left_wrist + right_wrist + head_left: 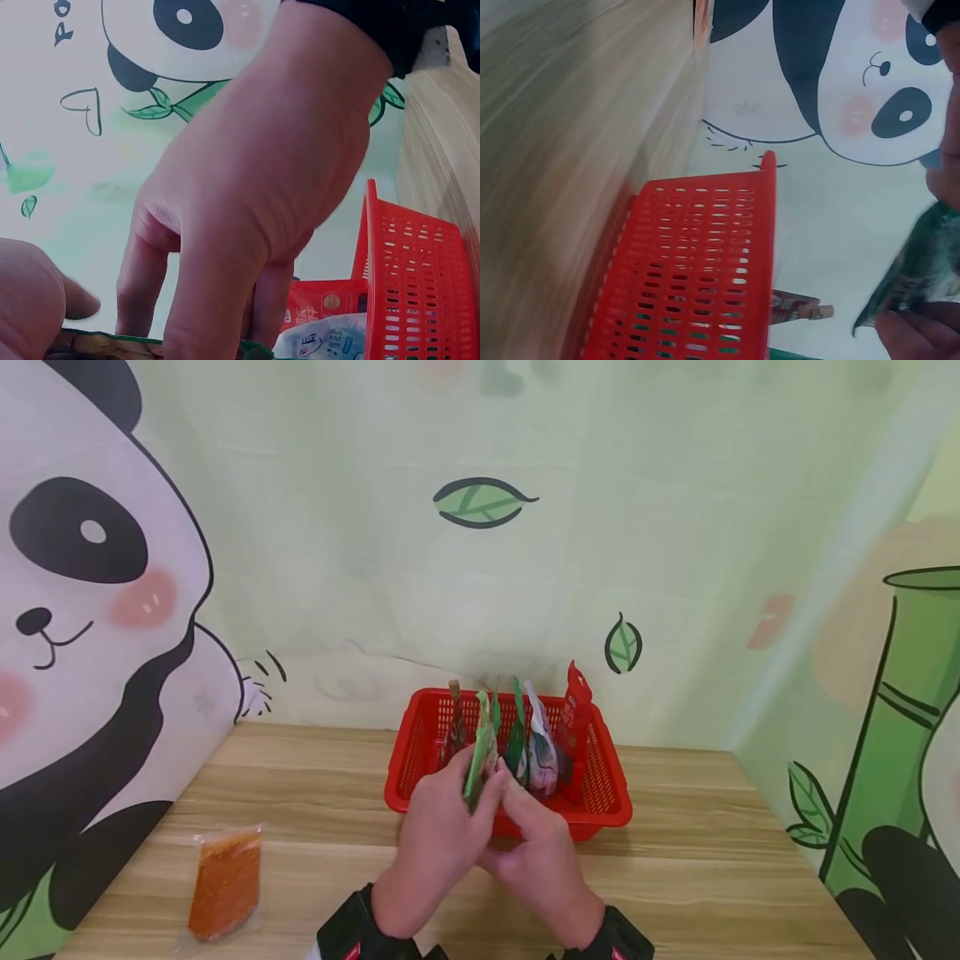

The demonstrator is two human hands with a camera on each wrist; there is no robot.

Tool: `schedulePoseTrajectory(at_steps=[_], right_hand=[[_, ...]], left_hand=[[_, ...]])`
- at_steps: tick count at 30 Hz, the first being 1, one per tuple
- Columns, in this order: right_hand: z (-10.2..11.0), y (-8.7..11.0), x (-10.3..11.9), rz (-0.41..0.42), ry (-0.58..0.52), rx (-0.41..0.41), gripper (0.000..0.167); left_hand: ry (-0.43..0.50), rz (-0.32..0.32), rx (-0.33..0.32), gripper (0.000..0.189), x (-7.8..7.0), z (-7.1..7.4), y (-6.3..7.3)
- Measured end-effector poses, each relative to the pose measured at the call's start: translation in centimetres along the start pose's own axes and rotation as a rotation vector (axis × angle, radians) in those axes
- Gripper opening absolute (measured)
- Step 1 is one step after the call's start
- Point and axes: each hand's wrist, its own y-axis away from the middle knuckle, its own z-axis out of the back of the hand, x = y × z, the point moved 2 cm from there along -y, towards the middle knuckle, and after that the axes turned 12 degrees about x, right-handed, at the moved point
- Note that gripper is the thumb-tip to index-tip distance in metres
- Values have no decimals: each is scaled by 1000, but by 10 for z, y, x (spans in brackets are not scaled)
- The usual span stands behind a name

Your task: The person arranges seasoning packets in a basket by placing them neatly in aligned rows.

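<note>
Above the front of the red plastic basket (600, 814), both my hands are on a slim green packet (480, 760), held upright with its edge towards me. My left hand (442, 822) grips it between thumb and fingers. On its right side, my right hand (536, 839) pinches the packet with its fingertips. In the left wrist view, the right hand (247, 165) reaches down to the packet's brown and green edge (112, 345). The right wrist view shows the dark green packet (915, 277) between fingers at the frame's edge. Its printing is too blurred to read.
Several packets stand in the basket: a brown one (454, 727), green ones (517, 735), a white and purple one (542, 752) and a tall red one (576, 727). A clear bag of orange-brown food (227, 881) lies on the wooden table (315, 777) at left. A printed cloth (337, 568) hangs behind.
</note>
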Motion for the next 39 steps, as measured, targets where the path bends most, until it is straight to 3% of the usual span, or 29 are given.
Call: schedulePoseTrajectory(at_steps=[5,12,20,25,31,39], right_hand=[[7,-1,3,-39,47,79,84],[22,-1,-11,-73,4,153,73],[44,2,-46,-206,161,227,53],[47,7,-71,-315,272,310,50],[45,13,-91,-409,326,406,50],[42,12,-100,-412,403,470,42]], left_hand=[[-9,-26,-26,36,6,5,0],[-47,-60,-85,30,15,15,-1],[-64,18,-90,24,27,25,-3],[-62,64,-87,22,33,31,-3],[-75,63,-86,20,37,34,-5],[-74,62,-79,21,37,36,-5]])
